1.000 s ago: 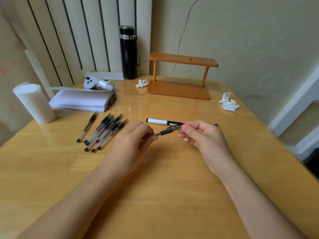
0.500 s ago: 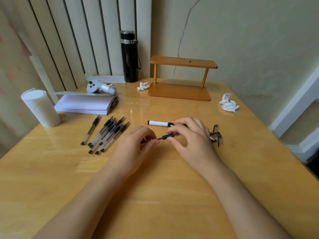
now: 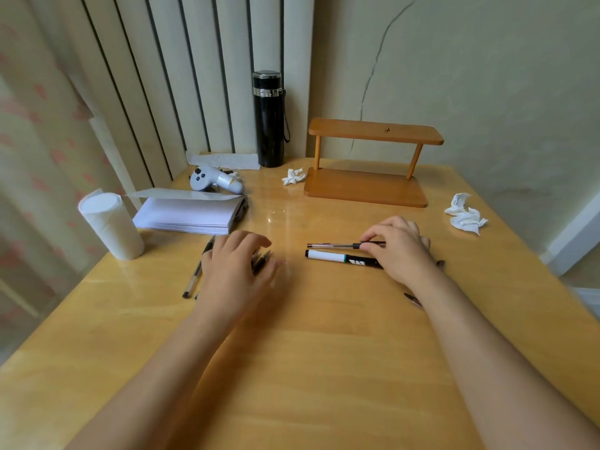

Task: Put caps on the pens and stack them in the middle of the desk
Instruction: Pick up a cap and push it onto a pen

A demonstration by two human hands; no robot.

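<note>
Two hands over the worktop (image 3: 324, 368), well apart. My right hand (image 3: 401, 251) is palm down, thumb and forefinger pinching the black end of a thin clear pen (image 3: 337, 245). That pen lies flat, crosswise, near the worktop's middle. Just on the near side of it, parallel and almost touching, lies a thicker marker (image 3: 341, 257), white at its left end, black with a green band toward my hand. The marker's right end runs under my palm.

My left hand (image 3: 238, 264) is blurred, fingers loosely spread and curved, palm down over the bunch of pens (image 3: 261, 263) on the left. Whether it grips any of them I cannot tell. Black tips stick out past the fingers on the right; one separate pen (image 3: 194, 277) shows beside the wrist on the left, lying slantwise.

A few small dark pieces (image 3: 413, 298) sit by my right forearm and behind the right hand, too hidden to identify.

Further out, left: a white paper roll (image 3: 112, 227) standing upright, a stack of white paper (image 3: 186, 214), a grey-white controller (image 3: 214, 180) behind it. At the back edge: a black flask (image 3: 268, 120) upright against the wall, a crumpled tissue (image 3: 293, 176) beside it, then a low wooden stand (image 3: 370, 164). Two more crumpled tissues (image 3: 466, 216) lie toward the right edge.
</note>
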